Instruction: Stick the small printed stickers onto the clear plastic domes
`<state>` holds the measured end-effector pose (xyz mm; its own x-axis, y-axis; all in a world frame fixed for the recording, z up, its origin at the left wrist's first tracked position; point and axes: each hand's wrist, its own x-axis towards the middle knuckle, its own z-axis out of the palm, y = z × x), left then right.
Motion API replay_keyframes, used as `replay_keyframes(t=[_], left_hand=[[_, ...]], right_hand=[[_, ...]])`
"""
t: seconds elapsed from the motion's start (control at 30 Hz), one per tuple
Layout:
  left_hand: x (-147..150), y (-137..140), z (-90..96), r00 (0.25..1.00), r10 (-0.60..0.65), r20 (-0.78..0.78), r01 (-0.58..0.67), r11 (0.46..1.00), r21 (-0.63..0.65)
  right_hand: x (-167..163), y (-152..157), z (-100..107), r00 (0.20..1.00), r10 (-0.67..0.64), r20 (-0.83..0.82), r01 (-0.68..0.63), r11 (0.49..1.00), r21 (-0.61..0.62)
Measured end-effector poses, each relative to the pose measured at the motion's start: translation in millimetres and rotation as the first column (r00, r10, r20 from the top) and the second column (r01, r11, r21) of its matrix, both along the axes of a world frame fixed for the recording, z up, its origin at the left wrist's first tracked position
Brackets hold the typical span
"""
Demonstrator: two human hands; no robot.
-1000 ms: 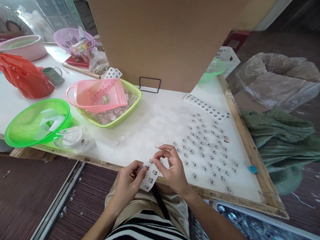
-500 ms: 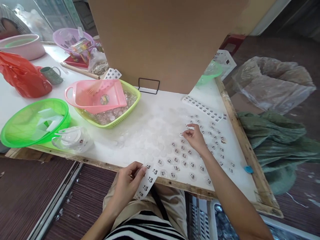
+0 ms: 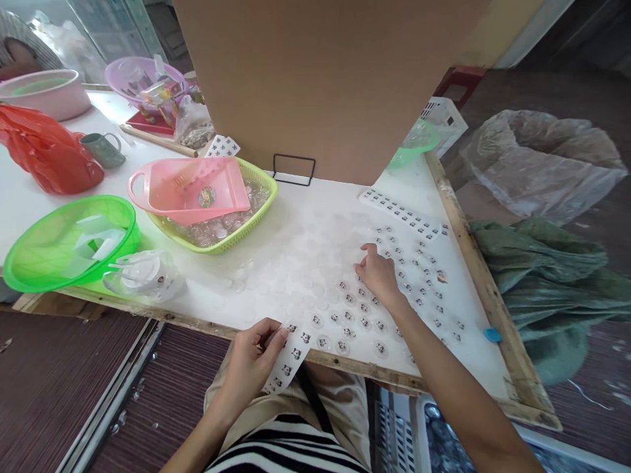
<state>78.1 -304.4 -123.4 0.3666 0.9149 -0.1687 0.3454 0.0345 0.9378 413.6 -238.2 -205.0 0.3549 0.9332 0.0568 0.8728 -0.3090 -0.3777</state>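
Note:
My left hand [image 3: 254,358] pinches a strip of panda-face stickers [image 3: 290,358] at its upper edge, over the table's front edge. My right hand [image 3: 378,272] is over the white table among the clear round discs. Its index finger and thumb are apart, with nothing visible between them; the other fingers are curled. Around and in front of this hand lie several discs with a panda sticker on each, such as one disc [image 3: 380,348] near the edge. Bare transparent discs [image 3: 290,263] spread to its left, hard to tell apart on the white surface.
A long sticker sheet [image 3: 401,215] lies at the back right. A pink scoop [image 3: 192,190] rests in a yellow-green basket [image 3: 231,238] of clear discs. Left of it are a green basket [image 3: 34,263] and a plastic bag [image 3: 148,276]. A large cardboard sheet [image 3: 315,85] stands behind.
My right hand has shifted slightly left and down, and its index finger and thumb have spread apart. My left hand and the sticker strip have stayed in place.

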Motion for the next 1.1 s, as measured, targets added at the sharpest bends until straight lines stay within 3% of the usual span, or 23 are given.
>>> replay_keyframes(t=[0.07,0.13,0.23,0.33,0.47,0.73,0.93,1.03,1.1], left_hand=[[0.1,0.3,0.1,1.000,0.000,0.002,0.000,1.000,0.011],[-0.6,0.5,-0.4,1.000,0.001,0.006,-0.002,1.000,0.013],[-2.2,0.5,-1.8,1.000,0.008,0.010,-0.008,1.000,0.005],[-2.7,0.5,-2.5,1.000,0.004,0.010,-0.004,1.000,0.004],[-1.9,1.3,-2.9,1.000,-0.004,0.007,0.004,1.000,0.011],[-3.6,2.0,-6.2,1.000,-0.003,-0.003,0.003,1.000,0.007],[0.2,3.2,-2.1,1.000,-0.004,0.010,0.004,1.000,-0.026],[0.3,3.1,-2.1,1.000,0.003,0.025,-0.002,1.000,-0.014],[0.1,2.9,-2.9,0.999,0.010,0.036,-0.009,1.000,-0.011]], right_hand=[[-1.7,-0.1,2.3,0.992,-0.014,0.129,0.014,1.000,-0.002],[3.1,0.3,3.2,0.989,-0.064,0.136,0.063,0.998,0.011],[19.9,3.1,2.1,0.982,-0.171,-0.085,0.177,0.983,0.058],[35.3,8.4,0.3,0.929,-0.192,-0.318,0.224,0.972,0.066],[40.5,16.2,-0.6,0.901,-0.190,-0.390,0.209,0.978,0.006],[34.1,21.8,-0.7,0.915,-0.226,-0.334,0.221,0.974,-0.054],[25.3,23.3,3.7,0.950,-0.243,-0.197,0.233,0.970,-0.073],[19.0,20.4,12.2,0.966,-0.242,-0.089,0.241,0.970,-0.019],[6.2,11.4,22.5,0.969,-0.208,-0.136,0.220,0.972,0.080]])
